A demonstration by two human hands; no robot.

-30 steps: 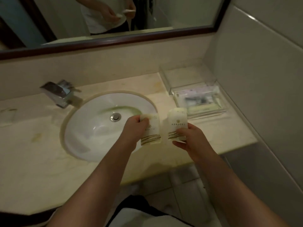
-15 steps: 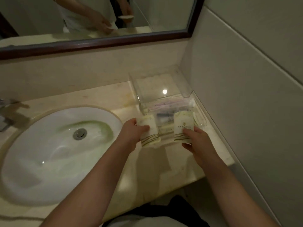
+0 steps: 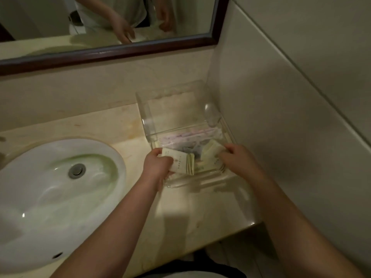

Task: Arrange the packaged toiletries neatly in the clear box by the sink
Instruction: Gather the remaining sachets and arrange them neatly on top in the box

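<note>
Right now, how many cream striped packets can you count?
2: left packet in the left hand, right packet in the right hand, both at the clear box. Others may be hidden.

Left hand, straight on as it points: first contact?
Likely the purplish wrapped packets lying in the clear box, met first by the cream packet that the left hand holds. Depth is unclear; the box floor could come first.

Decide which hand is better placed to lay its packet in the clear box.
Likely the right hand: right packet tilts down inside the clear box; left hand holds left packet seemingly higher.
</note>
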